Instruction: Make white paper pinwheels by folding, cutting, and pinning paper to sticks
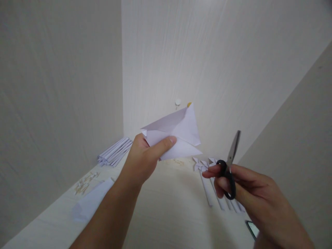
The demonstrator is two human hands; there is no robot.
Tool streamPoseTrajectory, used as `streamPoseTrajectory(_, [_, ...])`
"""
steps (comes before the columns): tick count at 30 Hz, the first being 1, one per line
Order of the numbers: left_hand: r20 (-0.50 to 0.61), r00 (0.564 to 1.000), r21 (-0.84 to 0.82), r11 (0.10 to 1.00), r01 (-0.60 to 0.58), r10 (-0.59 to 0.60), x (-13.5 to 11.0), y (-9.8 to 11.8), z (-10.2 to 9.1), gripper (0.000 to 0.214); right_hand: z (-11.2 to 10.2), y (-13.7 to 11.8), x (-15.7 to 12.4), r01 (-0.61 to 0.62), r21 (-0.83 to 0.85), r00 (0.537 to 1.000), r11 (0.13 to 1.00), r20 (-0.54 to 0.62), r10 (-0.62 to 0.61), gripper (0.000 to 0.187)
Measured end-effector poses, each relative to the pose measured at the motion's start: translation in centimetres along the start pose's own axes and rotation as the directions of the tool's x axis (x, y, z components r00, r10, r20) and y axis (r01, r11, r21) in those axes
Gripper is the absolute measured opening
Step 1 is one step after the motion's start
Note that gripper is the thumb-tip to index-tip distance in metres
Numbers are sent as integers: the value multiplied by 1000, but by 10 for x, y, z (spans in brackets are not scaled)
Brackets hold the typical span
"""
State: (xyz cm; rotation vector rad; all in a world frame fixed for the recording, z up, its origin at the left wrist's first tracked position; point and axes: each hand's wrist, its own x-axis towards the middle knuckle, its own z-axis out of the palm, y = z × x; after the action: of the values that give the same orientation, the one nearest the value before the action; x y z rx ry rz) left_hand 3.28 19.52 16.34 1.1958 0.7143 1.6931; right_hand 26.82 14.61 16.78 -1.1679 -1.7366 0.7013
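Observation:
My left hand (145, 159) is raised above the table and pinches a folded white paper (178, 133), thumb on its near face. The paper is folded into a pointed, triangular shape. My right hand (254, 197) sits lower right, fingers through the black handles of a pair of scissors (230, 162). The scissor blades are closed and point up, a short way right of the paper without touching it.
On the pale table (168, 214) lie a bundle of rolled paper sticks (115, 152) at the back left, small loose pins (84, 183), a folded white sheet (90, 202), finished paper pinwheels on sticks (210, 176), and a phone's corner (252, 228). Walls enclose three sides.

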Motion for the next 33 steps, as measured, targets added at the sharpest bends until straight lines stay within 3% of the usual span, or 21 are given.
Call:
streamPoseTrajectory(4, [-20,1000,-67,998,18,-20,-1,3,3,28,-1,1,2,-14,97,993,995,-116,25,24])
streamPoseTrajectory(9, [-15,999,-105,994,37,-39,-1,5,3,28,1,3,3,-16,178,992,984,-118,38,21])
streamPoseTrajectory(13, [-37,998,-142,989,47,-53,-1,6,4,33,3,2,0,5,53,991,999,-133,2,18])
streamPoseTrajectory(17, [28,999,-216,975,48,-43,-2,8,3,28,5,-2,-5,21,-75,985,997,-170,-34,17])
streamPoseTrajectory(24, [29,1000,-225,974,10,-3,-3,10,4,36,7,-3,-4,35,-37,989,999,-143,-40,17])
streamPoseTrajectory(28, [182,983,-238,970,55,-11,-7,10,0,32,14,-6,0,61,-2,996,998,-66,-61,15])
streamPoseTrajectory(33, [471,876,-93,981,170,-107,-14,10,-1,28,26,-3,3,8,87,988,996,156,-22,19])
